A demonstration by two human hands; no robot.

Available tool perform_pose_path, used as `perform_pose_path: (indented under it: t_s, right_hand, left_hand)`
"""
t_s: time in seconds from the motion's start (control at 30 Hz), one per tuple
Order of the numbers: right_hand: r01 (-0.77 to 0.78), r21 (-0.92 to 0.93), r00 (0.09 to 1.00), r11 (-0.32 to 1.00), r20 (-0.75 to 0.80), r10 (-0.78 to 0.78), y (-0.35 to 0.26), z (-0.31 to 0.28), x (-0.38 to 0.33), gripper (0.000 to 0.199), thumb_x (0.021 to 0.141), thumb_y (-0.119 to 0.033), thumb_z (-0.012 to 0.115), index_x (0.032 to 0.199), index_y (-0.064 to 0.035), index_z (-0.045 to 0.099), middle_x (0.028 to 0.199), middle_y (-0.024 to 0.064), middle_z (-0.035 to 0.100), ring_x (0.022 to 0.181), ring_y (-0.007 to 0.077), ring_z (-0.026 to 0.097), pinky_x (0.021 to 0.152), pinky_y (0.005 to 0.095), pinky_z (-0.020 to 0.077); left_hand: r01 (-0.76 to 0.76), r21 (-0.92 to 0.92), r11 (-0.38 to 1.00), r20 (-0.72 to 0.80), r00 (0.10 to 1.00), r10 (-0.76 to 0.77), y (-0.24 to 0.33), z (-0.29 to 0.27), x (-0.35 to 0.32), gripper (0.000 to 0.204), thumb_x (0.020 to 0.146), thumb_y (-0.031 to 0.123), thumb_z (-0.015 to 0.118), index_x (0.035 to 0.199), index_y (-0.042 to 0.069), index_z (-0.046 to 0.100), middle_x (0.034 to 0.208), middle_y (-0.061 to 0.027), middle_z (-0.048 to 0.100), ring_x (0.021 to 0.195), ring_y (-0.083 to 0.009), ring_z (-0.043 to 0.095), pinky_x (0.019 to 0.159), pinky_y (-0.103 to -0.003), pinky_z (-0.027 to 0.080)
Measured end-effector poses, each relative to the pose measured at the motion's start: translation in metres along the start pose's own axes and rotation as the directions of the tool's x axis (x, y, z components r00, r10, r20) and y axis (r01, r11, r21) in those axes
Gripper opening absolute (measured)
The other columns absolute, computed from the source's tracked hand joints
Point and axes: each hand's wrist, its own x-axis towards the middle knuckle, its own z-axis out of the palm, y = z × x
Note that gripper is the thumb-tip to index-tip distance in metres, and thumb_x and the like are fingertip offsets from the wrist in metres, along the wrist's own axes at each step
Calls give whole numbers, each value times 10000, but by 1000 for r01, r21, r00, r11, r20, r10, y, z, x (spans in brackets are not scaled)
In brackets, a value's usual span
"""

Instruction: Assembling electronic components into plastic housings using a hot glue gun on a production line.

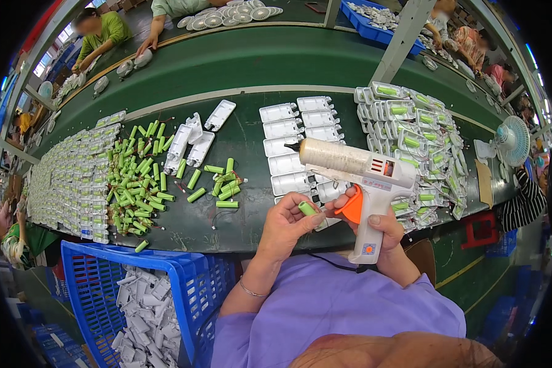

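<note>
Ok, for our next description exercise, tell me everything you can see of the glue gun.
The glue gun looks plastic: white body, stained beige barrel, dark nozzle pointing left, orange trigger and slotted reddish side panel. Its handle points down, with an orange spot near the base and a dark cord beside it. The right hand grips it above the green bench. Whether the trigger is pressed is unclear.
</note>
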Motion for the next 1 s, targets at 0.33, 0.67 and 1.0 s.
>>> perform_pose_path:
  t_s: [0.33,0.67,1.0]
  right_hand:
    - [-65,112,998,992,22,63,5,-11,-7,616,726,-232,591,1250,50,430,1139,239,581,1148,385,560,974,526,463]
    - [-37,230,999,972,38,29,7,-23,1,600,752,-237,599,1271,16,434,1158,217,571,1165,371,542,992,528,427]
    - [6,177,1000,984,8,-8,-8,-15,-6,600,729,-232,616,1248,16,445,1146,210,572,1126,386,558,937,546,467]
  left_hand:
    - [-35,52,998,13,999,34,0,8,0,270,845,3,683,980,37,453,865,-102,621,717,-169,660,501,-220,494]
    - [43,328,944,56,996,-65,-2,15,-1,364,817,47,734,1036,17,445,813,-53,624,649,-69,609,476,-195,434]
    - [16,552,834,-82,996,36,-2,12,-4,302,858,65,677,1137,6,579,792,-80,630,606,-119,610,491,-262,477]
